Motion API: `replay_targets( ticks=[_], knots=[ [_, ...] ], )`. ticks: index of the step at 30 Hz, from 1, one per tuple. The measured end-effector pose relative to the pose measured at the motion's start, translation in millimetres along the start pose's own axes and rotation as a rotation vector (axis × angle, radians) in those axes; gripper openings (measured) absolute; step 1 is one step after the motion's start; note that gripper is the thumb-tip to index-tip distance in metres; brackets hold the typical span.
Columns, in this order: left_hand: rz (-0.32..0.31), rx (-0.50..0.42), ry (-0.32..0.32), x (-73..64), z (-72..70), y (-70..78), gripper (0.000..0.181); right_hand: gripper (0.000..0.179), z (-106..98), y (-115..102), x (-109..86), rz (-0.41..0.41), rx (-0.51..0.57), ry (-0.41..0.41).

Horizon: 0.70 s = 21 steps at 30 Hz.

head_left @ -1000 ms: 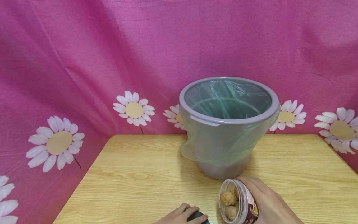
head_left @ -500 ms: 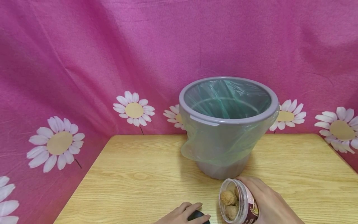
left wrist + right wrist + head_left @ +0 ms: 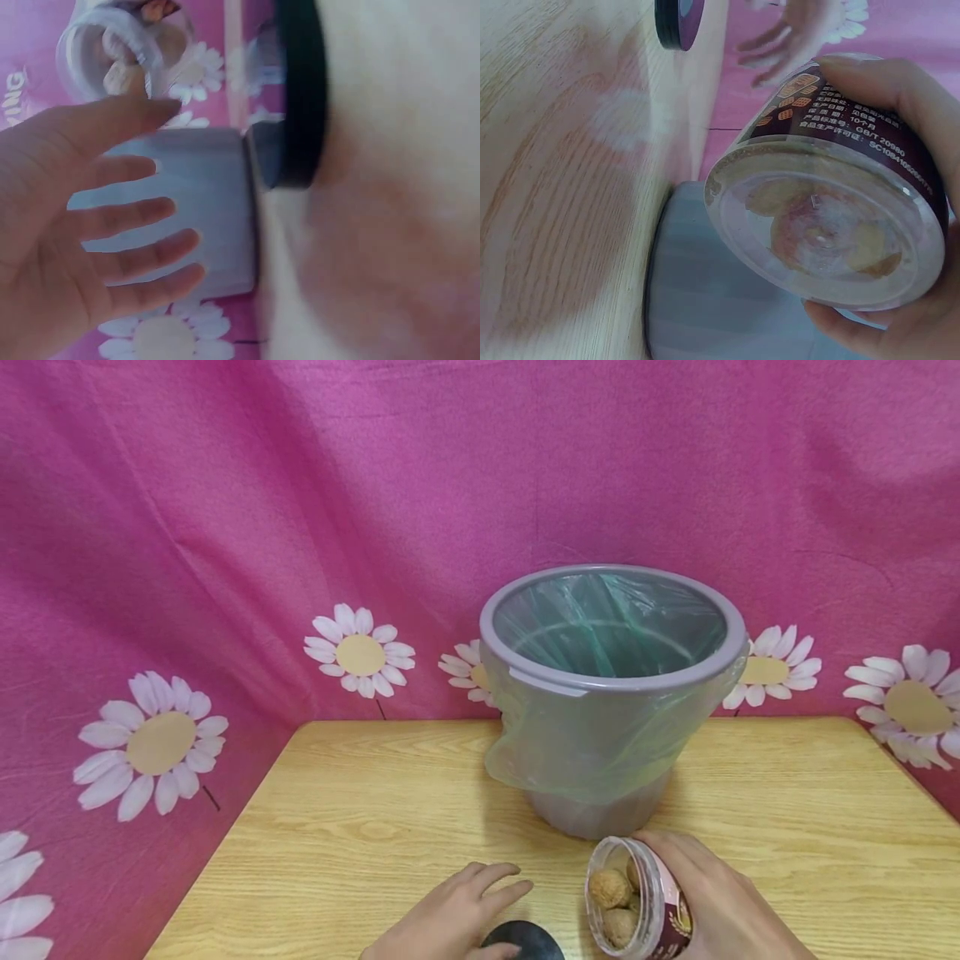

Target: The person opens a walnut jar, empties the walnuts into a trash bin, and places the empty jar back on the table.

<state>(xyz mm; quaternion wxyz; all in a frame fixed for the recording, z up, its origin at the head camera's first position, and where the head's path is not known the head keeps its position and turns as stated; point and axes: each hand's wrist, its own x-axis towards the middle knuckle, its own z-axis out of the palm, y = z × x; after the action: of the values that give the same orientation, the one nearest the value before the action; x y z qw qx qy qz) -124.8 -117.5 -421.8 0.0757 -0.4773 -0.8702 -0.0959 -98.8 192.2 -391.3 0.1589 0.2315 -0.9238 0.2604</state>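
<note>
My right hand (image 3: 720,897) grips a clear plastic jar (image 3: 658,906) with a pink and maroon label. It is tilted, its uncovered mouth facing left, and several round brown cookies (image 3: 610,888) are inside. In the right wrist view the jar's clear base (image 3: 825,229) faces the camera. To the left, a round black lid (image 3: 528,939) lies on the wooden table, partly cut off by the head view's lower edge. My left hand (image 3: 450,910) is over and beside it, thumb across the lid's near side. Its fingers (image 3: 139,217) are spread and extended, with nothing held.
A grey trash bin (image 3: 600,814) lined with a thin green bag (image 3: 600,610) stands on the wooden table (image 3: 360,827), just behind the jar. A pink cloth (image 3: 420,485) with daisy prints hangs behind and along the left side.
My left hand has let go of the black lid and moved left and slightly up, its fingers spreading. The lid now lies flat on the table. My right hand and the jar have barely moved.
</note>
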Motion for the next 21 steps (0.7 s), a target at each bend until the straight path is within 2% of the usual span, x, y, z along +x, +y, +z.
replay_targets(
  ticks=[6, 11, 16, 21],
  knots=[
    [-0.144, -0.018, 0.158, 6.1, -20.9, -6.4, 0.046, 0.103, 0.8, 1.3, -0.1, -0.036, 0.000, 0.025],
    [-0.235, -0.017, 0.332, 19.2, -39.2, -15.6, 0.038, 0.102, 1.0, 1.4, 0.2, -0.065, 0.000, 0.052],
    [-0.352, -0.024, 0.492, 36.6, -59.0, -20.7, 0.028, 0.102, 0.6, 1.7, 0.0, -0.076, -0.005, 0.050],
    [-0.400, -0.062, 0.612, 54.0, -79.9, -22.7, 0.022, 0.103, 0.8, 2.3, 0.0, -0.092, -0.011, 0.055]
  ],
)
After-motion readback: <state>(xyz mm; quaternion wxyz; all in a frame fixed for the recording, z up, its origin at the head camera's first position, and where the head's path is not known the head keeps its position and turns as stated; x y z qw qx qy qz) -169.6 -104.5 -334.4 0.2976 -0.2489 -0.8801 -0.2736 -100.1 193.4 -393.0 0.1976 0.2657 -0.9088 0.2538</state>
